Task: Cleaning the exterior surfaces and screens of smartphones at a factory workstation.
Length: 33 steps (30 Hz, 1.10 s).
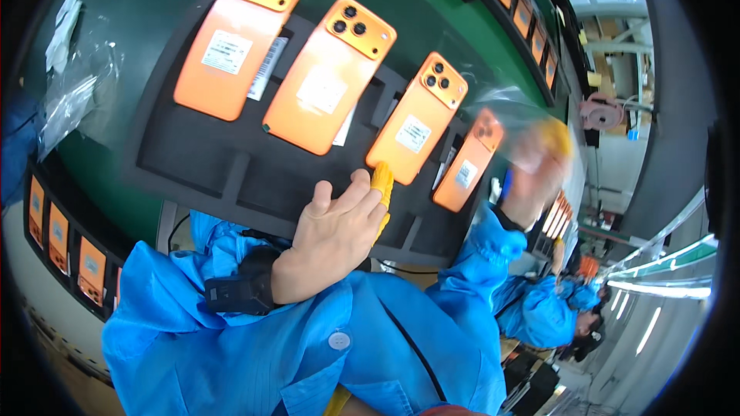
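Note:
Several orange phones lie back up in a black foam tray (pixel 193 150), each with a white label. The largest-looking are the far-left phone (pixel 204 81) and the one beside it (pixel 297 119). Palm down over the tray's near side, my left hand (pixel 331 235) has its fingers apart, some in yellow finger covers. One covered fingertip touches the lower end of the third phone (pixel 397 162). My right hand (pixel 536 169), also with yellow on its fingers, is smeared by motion just right of the rightmost phone (pixel 456 173). Whether it holds anything cannot be made out.
Clear plastic bags (pixel 81 100) lie on the green table (pixel 123 185) at left. More phones sit in a tray at lower left (pixel 58 235) and a rack at upper right (pixel 523 15). A co-worker in blue (pixel 539 312) is at right, near a pink fan (pixel 601 112).

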Motion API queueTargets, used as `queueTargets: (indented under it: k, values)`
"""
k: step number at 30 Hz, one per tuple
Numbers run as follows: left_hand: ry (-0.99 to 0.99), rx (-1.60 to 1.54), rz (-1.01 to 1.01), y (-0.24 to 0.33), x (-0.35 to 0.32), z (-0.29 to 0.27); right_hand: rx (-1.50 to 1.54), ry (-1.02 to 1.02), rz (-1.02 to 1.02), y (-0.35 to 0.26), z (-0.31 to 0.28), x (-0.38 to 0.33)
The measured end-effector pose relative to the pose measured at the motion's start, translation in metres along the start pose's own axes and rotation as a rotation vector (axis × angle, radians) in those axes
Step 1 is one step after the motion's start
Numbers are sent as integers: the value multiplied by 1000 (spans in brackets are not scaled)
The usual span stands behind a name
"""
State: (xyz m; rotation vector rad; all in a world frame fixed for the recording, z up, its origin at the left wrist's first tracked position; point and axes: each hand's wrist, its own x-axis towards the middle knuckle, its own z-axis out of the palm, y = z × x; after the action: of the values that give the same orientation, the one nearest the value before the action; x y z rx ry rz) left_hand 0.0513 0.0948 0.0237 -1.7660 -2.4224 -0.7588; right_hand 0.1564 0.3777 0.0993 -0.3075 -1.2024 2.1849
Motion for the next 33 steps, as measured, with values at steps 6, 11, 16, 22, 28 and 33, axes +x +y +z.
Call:
queueTargets:
  k: [6,11,16,22,28,33]
  values:
    - [132,-166,67,-12,-12,-5,-1617,-157,-718,62,145,-17]
    - [224,16,-319,-31,-22,-19,-1751,-631,-340,143,176,-1]
    - [290,-30,-253,-34,-27,-14,-1799,-804,-54,154,182,5]
    - [454,-105,-161,-42,-37,-21,-1911,-864,-51,158,192,5]
    - [386,6,-271,-51,-34,-24,-1498,-829,198,143,174,31]
    - [292,75,-274,-47,-24,-19,-674,-479,830,124,146,54]
